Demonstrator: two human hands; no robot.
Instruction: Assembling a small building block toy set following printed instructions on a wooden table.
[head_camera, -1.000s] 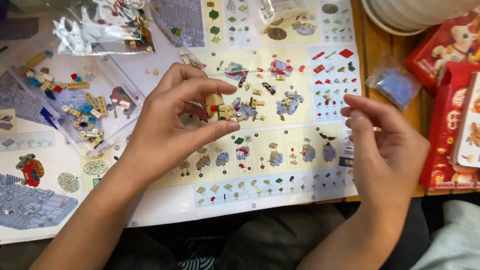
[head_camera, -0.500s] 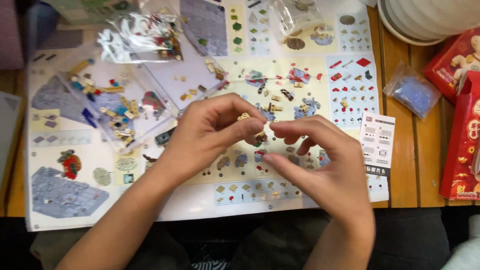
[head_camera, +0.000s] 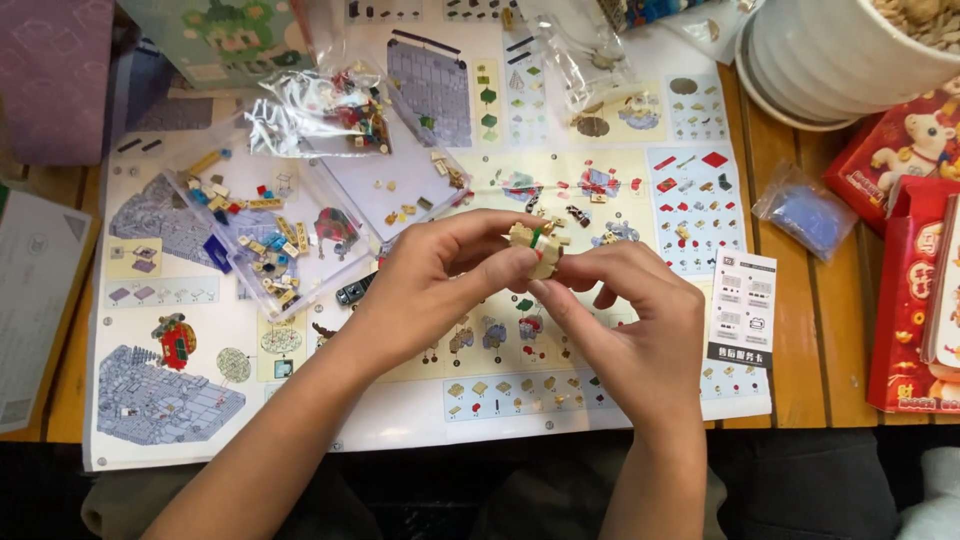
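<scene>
My left hand (head_camera: 440, 285) and my right hand (head_camera: 630, 325) meet over the middle of a big printed instruction sheet (head_camera: 600, 400). Together they pinch a small tan brick assembly (head_camera: 536, 245) with a green and a red bit on it. The left fingers grip it from the left and top. My right thumb and forefinger press against its right and lower side. A clear plastic tray (head_camera: 255, 235) with several small coloured bricks lies just left of my left hand.
A clear bag of bricks (head_camera: 330, 110) lies behind the tray. A small bag of blue pieces (head_camera: 805, 215) sits at the right, near red boxes (head_camera: 915, 300). A white ribbed bowl (head_camera: 840, 55) stands at the back right. A paper slip (head_camera: 742, 310) lies right of my hands.
My right hand came in from the right and joined the left on the tan assembly. Both hands now hold it a little higher over the sheet.
</scene>
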